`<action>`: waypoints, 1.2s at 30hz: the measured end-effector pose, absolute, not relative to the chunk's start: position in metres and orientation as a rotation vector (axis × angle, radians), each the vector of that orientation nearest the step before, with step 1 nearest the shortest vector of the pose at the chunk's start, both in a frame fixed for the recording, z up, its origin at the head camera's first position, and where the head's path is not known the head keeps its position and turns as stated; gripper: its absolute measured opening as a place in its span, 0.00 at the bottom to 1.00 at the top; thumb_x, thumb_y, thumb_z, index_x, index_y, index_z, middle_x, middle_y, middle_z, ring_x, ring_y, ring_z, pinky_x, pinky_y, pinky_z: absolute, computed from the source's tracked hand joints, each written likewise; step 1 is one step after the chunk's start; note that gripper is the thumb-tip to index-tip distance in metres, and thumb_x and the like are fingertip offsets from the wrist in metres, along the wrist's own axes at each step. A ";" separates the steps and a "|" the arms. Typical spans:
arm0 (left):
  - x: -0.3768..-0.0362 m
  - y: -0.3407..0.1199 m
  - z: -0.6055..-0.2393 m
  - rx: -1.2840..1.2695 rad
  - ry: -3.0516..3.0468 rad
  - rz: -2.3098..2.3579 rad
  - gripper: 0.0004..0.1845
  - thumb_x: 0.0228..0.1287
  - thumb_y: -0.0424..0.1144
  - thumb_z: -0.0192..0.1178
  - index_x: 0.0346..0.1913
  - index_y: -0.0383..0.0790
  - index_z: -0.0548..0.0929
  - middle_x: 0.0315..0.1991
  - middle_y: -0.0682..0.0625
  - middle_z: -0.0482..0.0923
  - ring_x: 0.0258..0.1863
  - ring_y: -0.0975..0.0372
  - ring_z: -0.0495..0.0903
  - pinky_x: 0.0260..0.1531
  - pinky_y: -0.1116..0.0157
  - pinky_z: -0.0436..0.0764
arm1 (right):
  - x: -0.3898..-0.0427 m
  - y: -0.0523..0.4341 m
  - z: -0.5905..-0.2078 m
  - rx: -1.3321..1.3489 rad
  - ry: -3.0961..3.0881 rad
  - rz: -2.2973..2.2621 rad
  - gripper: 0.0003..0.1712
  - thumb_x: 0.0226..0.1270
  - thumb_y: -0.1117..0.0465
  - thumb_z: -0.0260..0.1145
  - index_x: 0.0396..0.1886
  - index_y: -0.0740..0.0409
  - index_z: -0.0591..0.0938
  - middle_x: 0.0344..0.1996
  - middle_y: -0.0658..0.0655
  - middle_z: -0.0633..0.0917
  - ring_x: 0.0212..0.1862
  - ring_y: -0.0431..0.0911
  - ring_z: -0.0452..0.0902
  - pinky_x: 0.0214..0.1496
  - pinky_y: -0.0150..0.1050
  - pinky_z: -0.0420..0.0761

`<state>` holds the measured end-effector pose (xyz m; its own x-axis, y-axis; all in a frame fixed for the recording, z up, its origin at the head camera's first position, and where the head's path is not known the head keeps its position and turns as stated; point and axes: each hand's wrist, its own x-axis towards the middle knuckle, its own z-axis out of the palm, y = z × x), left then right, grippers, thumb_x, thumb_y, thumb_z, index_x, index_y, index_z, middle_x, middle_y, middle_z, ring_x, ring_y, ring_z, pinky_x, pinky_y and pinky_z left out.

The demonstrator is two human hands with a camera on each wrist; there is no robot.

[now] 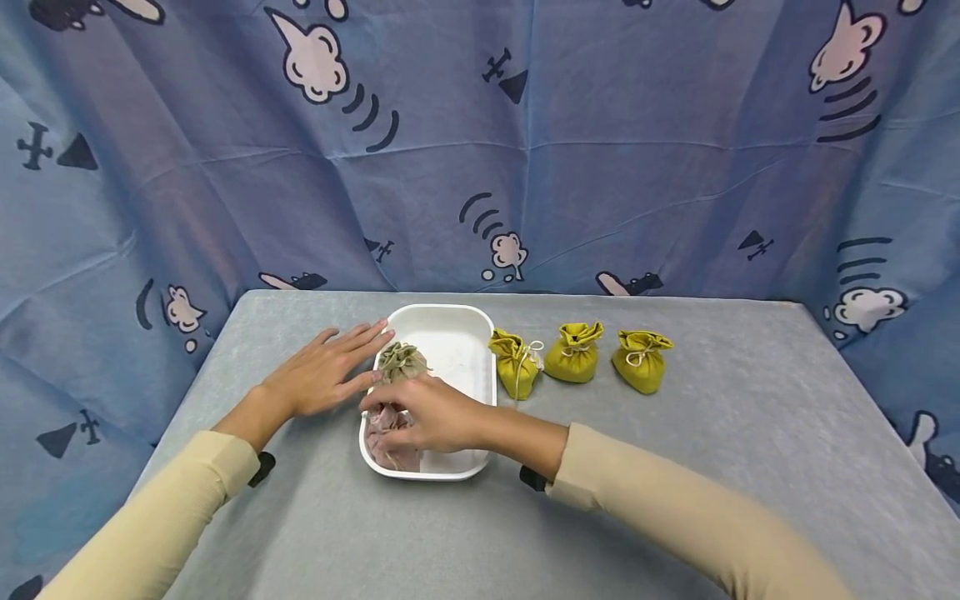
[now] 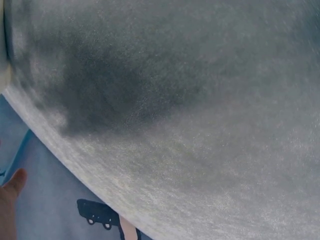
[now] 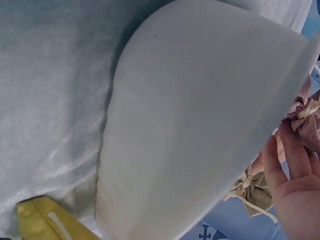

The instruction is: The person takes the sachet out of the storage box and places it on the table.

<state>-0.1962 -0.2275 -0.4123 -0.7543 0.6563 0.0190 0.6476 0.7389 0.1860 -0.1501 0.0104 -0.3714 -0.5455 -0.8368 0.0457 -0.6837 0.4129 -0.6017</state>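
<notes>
Inside the white tray, at its near-left corner, my right hand curls down onto the pink pouch, with the beige pouch touching it just beyond. My left hand lies flat and open against the tray's left rim. Three yellow pouches stand right of the tray, clear of both hands.

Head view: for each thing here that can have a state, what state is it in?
White tray: upright on the table, holds two pouches.
Beige pouch: in the tray, tied shut, right hand on it.
Pink pouch: in the tray, tied shut.
Three yellow pouches: upright in a row right of the tray, tied shut.
Left hand: fingers straight, at the tray's left rim.
Right hand: over the tray, touching the beige pouch.
</notes>
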 end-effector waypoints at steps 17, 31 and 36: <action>-0.195 -0.226 -0.410 1.081 2.886 0.277 0.35 0.78 0.59 0.43 0.80 0.48 0.56 0.80 0.50 0.48 0.76 0.49 0.55 0.68 0.37 0.55 | -0.146 0.010 -0.373 -1.369 2.422 -0.878 0.18 0.62 0.65 0.74 0.53 0.55 0.85 0.42 0.47 0.87 0.38 0.32 0.77 0.44 0.26 0.75; -0.196 -0.226 -0.411 1.099 2.893 0.274 0.35 0.77 0.59 0.43 0.79 0.47 0.57 0.79 0.49 0.50 0.76 0.49 0.55 0.67 0.37 0.56 | -0.146 0.018 -0.374 -1.429 2.376 -0.988 0.14 0.61 0.68 0.73 0.48 0.56 0.86 0.36 0.46 0.87 0.37 0.30 0.78 0.44 0.27 0.78; -0.196 -0.226 -0.412 1.097 2.894 0.266 0.35 0.78 0.59 0.43 0.79 0.48 0.57 0.79 0.50 0.49 0.76 0.50 0.54 0.67 0.37 0.57 | -0.147 0.022 -0.373 -1.436 2.346 -1.047 0.13 0.61 0.67 0.73 0.46 0.56 0.86 0.34 0.44 0.86 0.36 0.28 0.77 0.44 0.25 0.77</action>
<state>-0.1963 -0.2262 -0.4116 -0.7500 0.6608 0.0275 0.6548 0.7360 0.1722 -0.1469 0.0221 -0.3726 -0.5091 -0.8403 0.1864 -0.7000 0.2782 -0.6577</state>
